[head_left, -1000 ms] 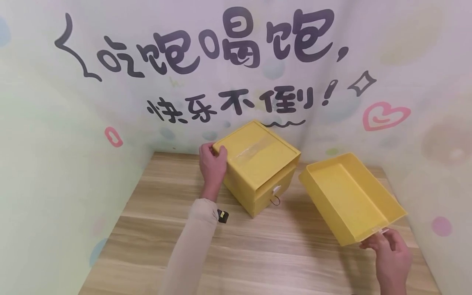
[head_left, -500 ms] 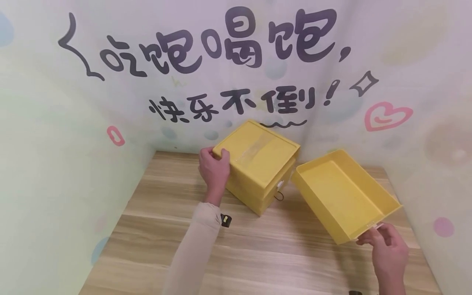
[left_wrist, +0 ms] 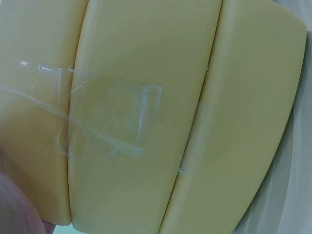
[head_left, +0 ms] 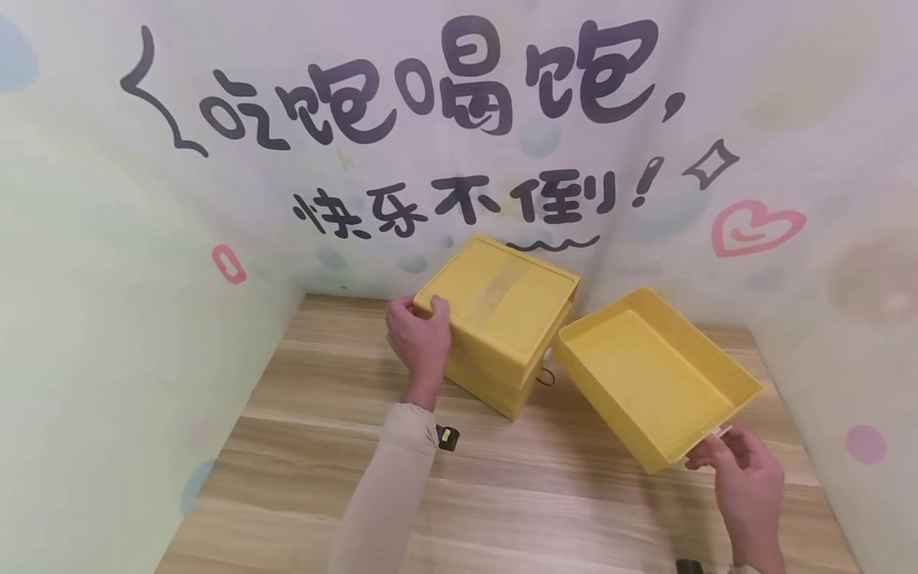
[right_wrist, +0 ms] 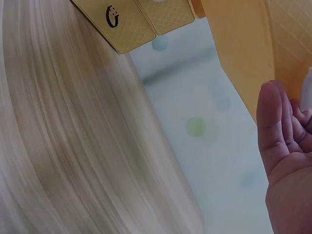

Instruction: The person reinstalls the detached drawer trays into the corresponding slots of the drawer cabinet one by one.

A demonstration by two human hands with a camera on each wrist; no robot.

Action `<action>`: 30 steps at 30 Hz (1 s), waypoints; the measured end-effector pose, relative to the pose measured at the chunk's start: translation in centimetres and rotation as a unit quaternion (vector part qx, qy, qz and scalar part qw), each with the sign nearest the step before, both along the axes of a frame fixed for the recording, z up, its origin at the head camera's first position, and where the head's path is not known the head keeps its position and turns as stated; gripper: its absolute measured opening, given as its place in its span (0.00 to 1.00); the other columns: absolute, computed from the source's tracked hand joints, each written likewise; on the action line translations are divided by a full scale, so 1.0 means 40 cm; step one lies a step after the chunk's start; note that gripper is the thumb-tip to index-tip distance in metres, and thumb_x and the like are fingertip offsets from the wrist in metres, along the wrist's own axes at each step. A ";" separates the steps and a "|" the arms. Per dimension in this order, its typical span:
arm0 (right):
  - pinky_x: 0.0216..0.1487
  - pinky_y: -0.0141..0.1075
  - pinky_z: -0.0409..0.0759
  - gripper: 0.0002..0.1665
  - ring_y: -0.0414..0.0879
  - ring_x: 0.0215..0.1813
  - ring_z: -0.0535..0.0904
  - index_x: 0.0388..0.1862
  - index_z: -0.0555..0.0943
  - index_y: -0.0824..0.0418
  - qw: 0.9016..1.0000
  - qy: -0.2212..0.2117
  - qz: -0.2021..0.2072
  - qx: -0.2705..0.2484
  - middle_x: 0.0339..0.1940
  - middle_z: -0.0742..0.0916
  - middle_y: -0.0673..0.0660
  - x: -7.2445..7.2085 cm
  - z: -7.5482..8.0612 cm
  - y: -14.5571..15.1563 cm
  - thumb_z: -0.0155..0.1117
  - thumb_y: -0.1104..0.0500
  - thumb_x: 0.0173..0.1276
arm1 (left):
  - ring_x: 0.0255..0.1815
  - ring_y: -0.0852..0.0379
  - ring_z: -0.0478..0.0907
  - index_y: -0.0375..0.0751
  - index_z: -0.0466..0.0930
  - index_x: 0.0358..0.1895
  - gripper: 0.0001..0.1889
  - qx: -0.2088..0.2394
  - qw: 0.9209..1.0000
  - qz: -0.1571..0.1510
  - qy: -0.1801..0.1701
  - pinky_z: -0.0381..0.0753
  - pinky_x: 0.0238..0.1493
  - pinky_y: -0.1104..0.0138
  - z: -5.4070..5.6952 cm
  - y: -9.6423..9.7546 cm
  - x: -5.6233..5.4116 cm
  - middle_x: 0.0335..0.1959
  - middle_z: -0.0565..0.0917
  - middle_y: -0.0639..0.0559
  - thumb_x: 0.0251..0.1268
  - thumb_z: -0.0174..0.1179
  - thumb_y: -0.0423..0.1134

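My left hand grips the left corner of a small yellow drawer cabinet, thumb on its top. Clear tape crosses the seam between the cabinet's tiers in the left wrist view. To the right, a yellow drawer is held off the table by my right hand, whose fingers are at the white handle on its near end. Its far left corner is close beside the cabinet's front; whether they touch I cannot tell. In the right wrist view the cabinet front shows a black loop.
The wood-grain table carries the cabinet. A printed wall with large black characters rises behind it, and further walls flank both sides. A black wrist device shows beside the left sleeve.
The cabinet has turned, its front now facing more to the right and away. The drawer and my right hand have moved left, toward the cabinet.
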State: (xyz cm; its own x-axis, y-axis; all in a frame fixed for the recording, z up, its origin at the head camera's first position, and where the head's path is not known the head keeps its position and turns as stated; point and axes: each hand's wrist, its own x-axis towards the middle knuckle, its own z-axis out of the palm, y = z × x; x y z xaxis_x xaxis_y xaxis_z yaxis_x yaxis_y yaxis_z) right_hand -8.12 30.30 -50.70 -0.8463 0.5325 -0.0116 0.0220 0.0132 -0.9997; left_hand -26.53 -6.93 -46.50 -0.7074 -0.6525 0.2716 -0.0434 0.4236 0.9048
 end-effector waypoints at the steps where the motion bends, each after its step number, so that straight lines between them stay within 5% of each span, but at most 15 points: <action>1: 0.28 0.29 0.83 0.06 0.41 0.19 0.84 0.35 0.80 0.62 1.000 -0.003 0.005 0.007 0.20 0.88 0.49 -0.001 0.001 0.001 0.61 0.70 0.72 | 0.45 0.45 0.75 0.40 0.76 0.47 0.21 0.001 1.000 0.001 0.001 0.71 0.54 0.51 0.000 0.001 0.001 0.42 0.79 0.45 0.57 0.61 0.52; 10: 0.33 0.25 0.82 0.04 0.40 0.21 0.84 0.38 0.80 0.59 0.998 -0.036 0.026 0.043 0.22 0.89 0.45 -0.006 0.003 -0.002 0.61 0.67 0.73 | 0.45 0.45 0.76 0.41 0.76 0.47 0.21 0.004 1.000 0.000 -0.001 0.72 0.55 0.51 -0.009 0.001 0.001 0.42 0.79 0.46 0.57 0.60 0.52; 30: 0.33 0.25 0.82 0.04 0.39 0.21 0.84 0.38 0.79 0.59 0.996 -0.032 0.046 0.075 0.21 0.88 0.45 -0.014 -0.005 -0.024 0.62 0.67 0.73 | 0.45 0.45 0.76 0.39 0.75 0.47 0.22 0.001 1.000 0.001 0.003 0.72 0.53 0.50 -0.003 0.001 0.005 0.42 0.79 0.44 0.57 0.60 0.52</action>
State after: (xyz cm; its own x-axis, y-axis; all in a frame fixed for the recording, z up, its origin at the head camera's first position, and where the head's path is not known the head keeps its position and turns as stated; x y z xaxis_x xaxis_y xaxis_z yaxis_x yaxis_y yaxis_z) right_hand -8.69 29.33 -50.90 -0.8920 0.4520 0.0055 0.0782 0.1663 -0.9830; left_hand -26.35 -6.90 -46.64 -0.7040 -0.6550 0.2746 -0.0398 0.4225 0.9055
